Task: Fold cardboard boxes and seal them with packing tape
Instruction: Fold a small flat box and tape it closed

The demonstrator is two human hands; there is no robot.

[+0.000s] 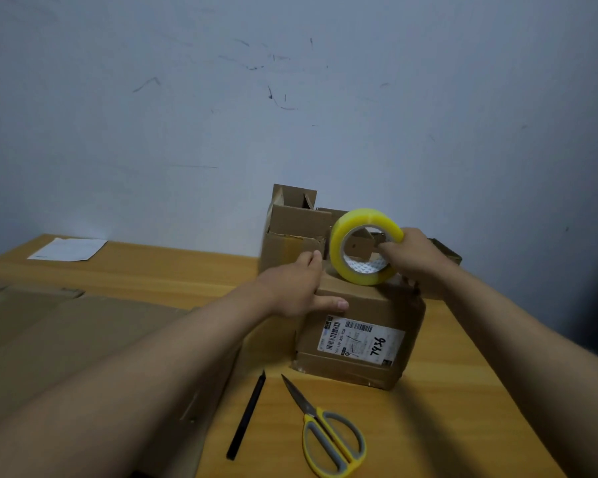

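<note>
From the head camera, the left hand (299,288) lies flat on top of a closed cardboard box (359,343), fingers straight and the thumb stretched along the box's near top edge. It presses rather than grips, probably to keep the flaps down and the box from sliding while tape goes on. Just to the right of that hand, the right hand (415,254) holds a roll of yellowish packing tape (363,246) upright, fingers hooked through the core and thumb over the outer rim, with the roll's lower edge touching or nearly touching the box top. Held on edge like this, the roll seems ready to run along the seam; whether a strip is already stuck down cannot be told. A shipping label (361,339) with handwritten digits faces the camera on the box's front, below both hands.

Beyond the hands stand more cardboard boxes (296,225), one with its flaps open, close against the wall (290,98). Nearer the person than the hands lie yellow-handled scissors (328,432) and a thin black pen-like tool (247,417), both within reach for cutting. Under and left of the left forearm lies flattened cardboard (66,339), likely awaiting folding.

Everything rests on a light wooden table (463,391). A white paper sheet (68,249) sits far left of the hands, near the pale, scuffed wall.
</note>
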